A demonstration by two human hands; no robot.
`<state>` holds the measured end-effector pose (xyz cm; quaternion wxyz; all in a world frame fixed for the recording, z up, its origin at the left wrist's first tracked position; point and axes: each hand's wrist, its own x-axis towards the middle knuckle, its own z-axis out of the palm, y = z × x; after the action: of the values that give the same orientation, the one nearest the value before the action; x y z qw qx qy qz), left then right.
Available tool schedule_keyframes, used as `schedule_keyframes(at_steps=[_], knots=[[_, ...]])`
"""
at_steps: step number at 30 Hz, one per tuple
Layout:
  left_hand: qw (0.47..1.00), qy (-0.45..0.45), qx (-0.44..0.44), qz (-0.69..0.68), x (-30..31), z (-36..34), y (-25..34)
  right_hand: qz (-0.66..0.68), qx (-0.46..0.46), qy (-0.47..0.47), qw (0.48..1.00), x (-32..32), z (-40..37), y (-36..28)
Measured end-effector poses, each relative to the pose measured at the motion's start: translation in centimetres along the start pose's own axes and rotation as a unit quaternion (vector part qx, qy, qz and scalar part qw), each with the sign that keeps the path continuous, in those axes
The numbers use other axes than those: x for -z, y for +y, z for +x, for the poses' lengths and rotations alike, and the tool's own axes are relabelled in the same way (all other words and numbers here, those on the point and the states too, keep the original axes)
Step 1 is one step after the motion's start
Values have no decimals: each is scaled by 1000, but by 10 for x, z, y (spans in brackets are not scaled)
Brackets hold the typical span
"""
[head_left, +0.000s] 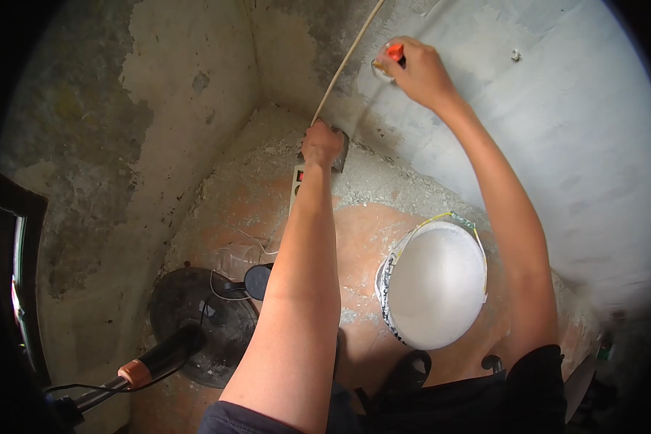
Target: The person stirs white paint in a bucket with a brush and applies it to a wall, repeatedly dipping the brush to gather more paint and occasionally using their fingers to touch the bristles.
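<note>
My right hand (pixel 421 72) is raised against the right wall, fingers closed around a small tool with an orange-red handle (pixel 395 51). Its working end lies close to the wall and is too blurred to make out. Low in the corner, my left hand (pixel 321 143) is a closed fist. A dark flat piece (pixel 341 153) shows beside its right edge. From above, a pale cable (pixel 347 59) runs down to the fist, and a power strip (pixel 296 182) with a red switch shows just below it. What the left fingers grip is hidden.
A white bucket (pixel 441 286) with a wire handle stands on the dusty tiled floor, between my arms. To the left is a round black base (pixel 217 318) with a pole (pixel 134 372) and a cord. Crumbled plaster (pixel 369 170) lies along the wall's foot.
</note>
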<state>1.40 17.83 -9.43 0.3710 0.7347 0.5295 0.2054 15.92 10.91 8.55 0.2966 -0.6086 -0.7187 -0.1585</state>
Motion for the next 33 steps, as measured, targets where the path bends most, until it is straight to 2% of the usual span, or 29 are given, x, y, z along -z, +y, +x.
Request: schedule_keyframes(at_steps=[4,5,7,9,10,12,16,18,19,21,24,28,30,32,33], knots=[[1000,2,-4,10,1,0,-3,-63,52,23,996,-16,-6,15],[1000,-1,-3,13,3,1,-3,-61,53,24,996,-9,1,17],[1000,-6,1,16,4,1,-6,-65,-8,47,997,27,22,12],[1000,7,-10,12,7,-1,-7,-137,35,110,984,62,40,4],[1000,7,-9,12,6,-1,-8,-138,35,109,984,74,47,-5],[999,29,-25,-1,4,2,-12,-49,39,182,981,89,55,-27],[999,15,-26,13,3,4,-10,-57,90,164,981,88,50,-29],[1000,-7,-13,22,4,2,-6,-42,-13,46,998,66,36,-20],[1000,-7,-14,22,4,1,-4,-44,-13,47,998,49,29,-13],[1000,-2,-12,17,2,0,-2,-28,56,26,998,11,14,4],[1000,-10,-9,5,0,-3,2,-13,7,-2,1000,-8,2,10],[1000,-19,2,15,-4,0,1,-53,-40,24,998,16,26,14],[1000,-25,2,11,-4,-1,0,-163,4,107,981,45,49,22],[999,-28,7,14,0,-1,1,42,-47,170,983,72,67,-10],[999,-28,9,16,1,-1,1,41,-48,168,984,83,71,-19]])
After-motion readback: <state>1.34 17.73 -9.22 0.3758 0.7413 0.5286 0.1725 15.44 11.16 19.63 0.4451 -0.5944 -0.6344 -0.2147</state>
